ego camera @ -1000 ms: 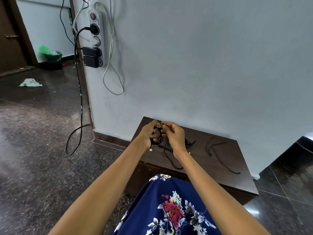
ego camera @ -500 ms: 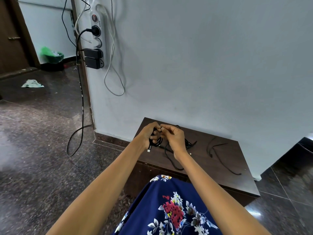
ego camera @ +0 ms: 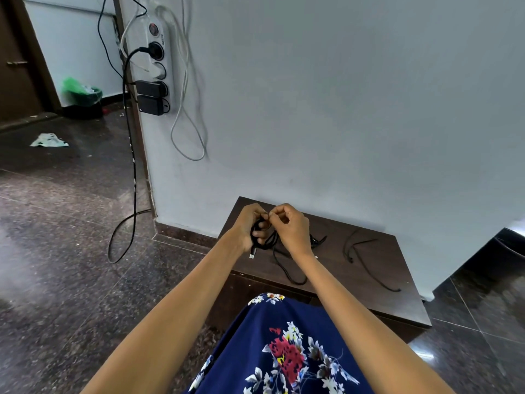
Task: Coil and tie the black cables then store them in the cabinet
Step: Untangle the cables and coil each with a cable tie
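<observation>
The thin black cable (ego camera: 262,237), limp and light by the look of it, sits half-coiled over the low bench (ego camera: 326,268), left hand (ego camera: 250,226) closed round the loops, right hand (ego camera: 289,226) pinching the strand, best gripped at the bundle's middle.

From my feed, the coil (ego camera: 262,237) is mostly buried inside the left hand (ego camera: 250,226); I can't count its loops. Right hand (ego camera: 292,228) fingertips meet the left's, and what they pinch is covered. The cable's tail runs under the right wrist, so its path behind is lost. The second cable (ego camera: 366,257), far right on the cabinet (ego camera: 397,294), has ends too small to identify. The power strip (ego camera: 159,66) is cut by the top edge. Both forearms leave the bottom edge.
</observation>
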A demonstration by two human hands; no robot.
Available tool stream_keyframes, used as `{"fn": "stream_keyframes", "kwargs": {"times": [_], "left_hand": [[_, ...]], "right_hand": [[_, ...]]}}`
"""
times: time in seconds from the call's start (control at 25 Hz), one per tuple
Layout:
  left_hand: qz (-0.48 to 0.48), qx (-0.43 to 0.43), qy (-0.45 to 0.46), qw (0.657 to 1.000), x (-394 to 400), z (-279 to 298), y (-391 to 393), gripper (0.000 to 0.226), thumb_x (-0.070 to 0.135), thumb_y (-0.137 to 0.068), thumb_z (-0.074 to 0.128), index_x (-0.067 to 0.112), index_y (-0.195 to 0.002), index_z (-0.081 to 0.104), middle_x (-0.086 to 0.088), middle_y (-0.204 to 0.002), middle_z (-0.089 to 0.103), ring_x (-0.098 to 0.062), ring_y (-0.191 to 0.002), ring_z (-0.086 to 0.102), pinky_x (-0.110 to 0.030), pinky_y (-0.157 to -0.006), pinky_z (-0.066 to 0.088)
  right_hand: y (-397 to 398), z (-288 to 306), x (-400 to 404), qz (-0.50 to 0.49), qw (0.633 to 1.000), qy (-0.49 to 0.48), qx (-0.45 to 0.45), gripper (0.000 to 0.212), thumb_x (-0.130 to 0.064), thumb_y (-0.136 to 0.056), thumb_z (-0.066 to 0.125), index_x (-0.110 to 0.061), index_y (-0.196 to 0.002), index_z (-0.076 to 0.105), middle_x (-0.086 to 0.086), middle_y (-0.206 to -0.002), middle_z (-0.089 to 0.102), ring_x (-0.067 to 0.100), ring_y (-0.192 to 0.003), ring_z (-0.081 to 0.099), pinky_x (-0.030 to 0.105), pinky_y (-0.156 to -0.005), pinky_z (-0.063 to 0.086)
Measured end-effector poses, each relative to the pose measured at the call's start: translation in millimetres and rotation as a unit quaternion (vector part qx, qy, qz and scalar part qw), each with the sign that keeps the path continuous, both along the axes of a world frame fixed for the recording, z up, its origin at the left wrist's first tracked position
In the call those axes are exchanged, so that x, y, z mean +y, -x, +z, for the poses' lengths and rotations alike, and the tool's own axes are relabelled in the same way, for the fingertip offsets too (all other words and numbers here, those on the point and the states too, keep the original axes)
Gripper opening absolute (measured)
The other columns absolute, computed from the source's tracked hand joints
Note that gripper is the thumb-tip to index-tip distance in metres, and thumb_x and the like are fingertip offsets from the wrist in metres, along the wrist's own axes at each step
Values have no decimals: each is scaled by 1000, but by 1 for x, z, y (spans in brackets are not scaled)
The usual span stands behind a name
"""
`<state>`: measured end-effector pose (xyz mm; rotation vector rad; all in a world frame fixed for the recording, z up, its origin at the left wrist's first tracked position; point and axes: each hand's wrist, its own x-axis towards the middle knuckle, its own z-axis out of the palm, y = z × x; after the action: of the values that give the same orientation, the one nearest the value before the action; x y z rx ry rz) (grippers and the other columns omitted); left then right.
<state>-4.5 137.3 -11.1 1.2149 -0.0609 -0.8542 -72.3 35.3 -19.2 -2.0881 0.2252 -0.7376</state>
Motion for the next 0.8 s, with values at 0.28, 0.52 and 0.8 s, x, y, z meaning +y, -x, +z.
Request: {"fn": "stream_keyframes", "kwargs": {"times": [0.28,0.52,0.8], "left_hand": [[31,-40,3,999,-4,3,6,34,21,-93,35,16,-60,41,8,-39,35,-6,-27,20,-15,-33,20],[-34,-63,-25,997,3,2,5,35,24,-99,33,17,-65,40,9,-43,33,-5,-28,19,-16,-33,17],[-134,-86,-17,987,11,-3,6,38,44,-99,36,19,-72,42,8,-43,24,-5,-32,15,-14,-29,14]], "right_hand": [[0,-1,-1,-16,999,-35,-28,8,-13,-88,64,-11,-90,72,-10,-80,68,-9,-72,61,1,-70,44],[-2,2,-9,-3,999,-49,18,5,-15,-86,68,-12,-87,71,-10,-76,67,-4,-69,62,6,-66,47],[-7,20,-26,-47,984,100,136,18,-34,-90,60,-21,-90,73,-9,-94,71,5,-82,58,25,-70,46]]}}
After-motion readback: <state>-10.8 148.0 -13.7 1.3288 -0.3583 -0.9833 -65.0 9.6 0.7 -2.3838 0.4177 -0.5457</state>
